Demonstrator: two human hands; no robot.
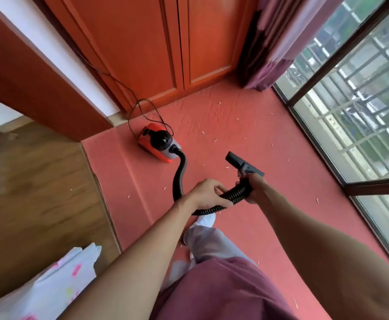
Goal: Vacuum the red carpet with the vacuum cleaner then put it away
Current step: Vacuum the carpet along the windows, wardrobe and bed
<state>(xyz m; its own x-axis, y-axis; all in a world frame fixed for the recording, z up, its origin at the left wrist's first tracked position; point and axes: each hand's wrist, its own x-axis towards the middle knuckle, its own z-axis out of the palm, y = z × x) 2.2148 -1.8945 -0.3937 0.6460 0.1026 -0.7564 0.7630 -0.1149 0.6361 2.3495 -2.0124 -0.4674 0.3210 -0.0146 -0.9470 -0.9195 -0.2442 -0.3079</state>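
— On the red carpet (246, 125), far-left part: what stood there?
— Vacuum cleaner (158, 142), a red-and-black canister. It sat on the carpet close to the orange wardrobe doors (156, 42). Its thin black cord (140, 107) looped behind it and ran up along the wall edge.
— Hose?
— The black ribbed hose (179, 174) left the canister's front, curved toward the person, then bent in a U through both hands.
— Hands, state of fingers?
— Left hand (208, 195): fingers curled over the hose at the bottom of the bend, gripping it. Right hand (254, 188): fingers wrapped round the hose end just below the nozzle (242, 163), gripping it. Both forearms were bare and reached forward.
— Nozzle position?
— Dark, wide head, pointed away from the person. It appeared to be held up off the carpet; contact with the pile could not be judged for certain.
— Carpet surface?
— Small pale scraps (227, 167) lay scattered over it, several between the nozzle and the window (362, 100).
— Surroundings?
— A purple curtain (272, 42) hung in the far corner beside the window. Wooden floor (38, 181) lay left of the carpet, with patterned white cloth (57, 285) at lower left. A white shoe (206, 220) stood on the carpet under the hose bend.
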